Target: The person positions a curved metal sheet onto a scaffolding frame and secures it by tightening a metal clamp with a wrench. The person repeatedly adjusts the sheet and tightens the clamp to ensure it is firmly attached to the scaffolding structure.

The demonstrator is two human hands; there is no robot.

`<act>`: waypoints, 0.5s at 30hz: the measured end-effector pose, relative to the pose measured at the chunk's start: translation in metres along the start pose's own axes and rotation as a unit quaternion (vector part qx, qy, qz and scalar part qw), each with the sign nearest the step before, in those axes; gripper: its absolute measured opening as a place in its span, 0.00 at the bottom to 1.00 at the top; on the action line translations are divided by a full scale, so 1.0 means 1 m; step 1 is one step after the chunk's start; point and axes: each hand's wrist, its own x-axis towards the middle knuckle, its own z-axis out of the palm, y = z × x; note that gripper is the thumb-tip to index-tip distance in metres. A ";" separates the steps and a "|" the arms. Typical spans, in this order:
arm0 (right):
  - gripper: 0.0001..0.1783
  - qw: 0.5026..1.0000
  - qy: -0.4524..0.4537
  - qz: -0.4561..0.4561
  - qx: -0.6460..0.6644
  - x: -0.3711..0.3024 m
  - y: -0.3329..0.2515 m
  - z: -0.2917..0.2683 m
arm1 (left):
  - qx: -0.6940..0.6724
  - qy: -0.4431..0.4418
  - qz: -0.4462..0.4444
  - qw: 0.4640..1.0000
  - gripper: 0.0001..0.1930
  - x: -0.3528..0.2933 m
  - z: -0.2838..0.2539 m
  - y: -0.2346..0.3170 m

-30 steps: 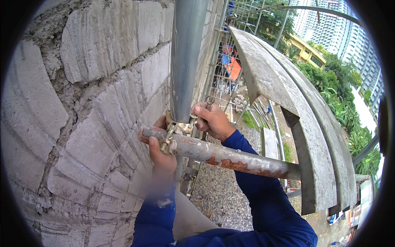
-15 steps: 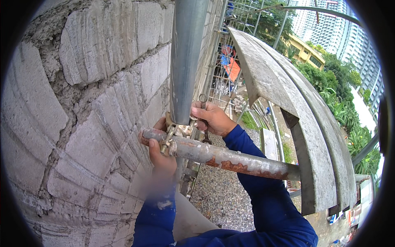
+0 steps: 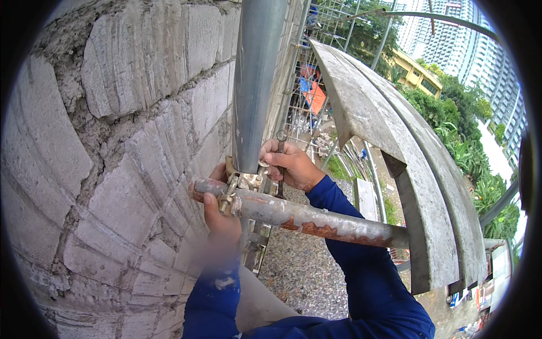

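Observation:
A grey upright scaffold pipe [image 3: 258, 85] meets a rusty horizontal scaffold pipe [image 3: 316, 217] at a brass-coloured scaffold coupler [image 3: 247, 182]. My left hand [image 3: 221, 219] is closed around the coupler by the horizontal pipe's end, thumb in front and fingers partly hidden behind. On the other side, my right hand [image 3: 294, 167] holds a dark spanner [image 3: 281, 137], upright in its fingers. Its thumb and fingertip are pinched close to the coupler's bolt [image 3: 263, 166]; whether they touch it I cannot tell.
A rough block wall [image 3: 130, 169] rises close on my left. Weathered planks [image 3: 389, 130] lie at the right, near the horizontal pipe's far end. Gravel [image 3: 305, 265] shows far below. Scaffolding, an orange sheet [image 3: 315, 97], trees and tall buildings are beyond.
The spanner in my right hand has tilted slightly, its lower end now more hidden behind the horizontal pipe. My left hand keeps its place on the coupler.

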 end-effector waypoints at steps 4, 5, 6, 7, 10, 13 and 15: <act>0.10 0.998 0.036 0.041 -0.011 0.008 0.004 0.001 | -0.009 0.004 -0.005 1.000 0.51 0.000 0.000 -0.001; 0.10 0.999 0.031 0.036 -0.017 0.008 0.004 0.002 | -0.012 0.005 -0.008 1.000 0.50 -0.001 -0.001 -0.002; 0.09 0.999 0.026 0.030 -0.017 0.008 0.003 0.003 | -0.016 0.006 -0.010 1.000 0.50 -0.001 -0.001 -0.001; 0.09 0.999 0.020 0.024 -0.016 0.008 0.003 0.004 | -0.020 0.007 -0.012 1.000 0.49 0.000 -0.001 -0.001; 0.08 1.000 0.000 0.006 -0.022 0.007 -0.002 0.004 | -0.024 0.033 -0.012 0.999 0.47 0.000 0.010 0.004; 0.06 1.000 0.000 -0.008 -0.030 0.005 -0.004 0.007 | -0.047 0.043 -0.020 0.998 0.46 -0.001 0.012 0.003; 0.06 1.000 -0.006 -0.018 -0.024 0.003 -0.004 0.007 | -0.042 0.032 -0.013 0.999 0.46 0.001 0.008 0.001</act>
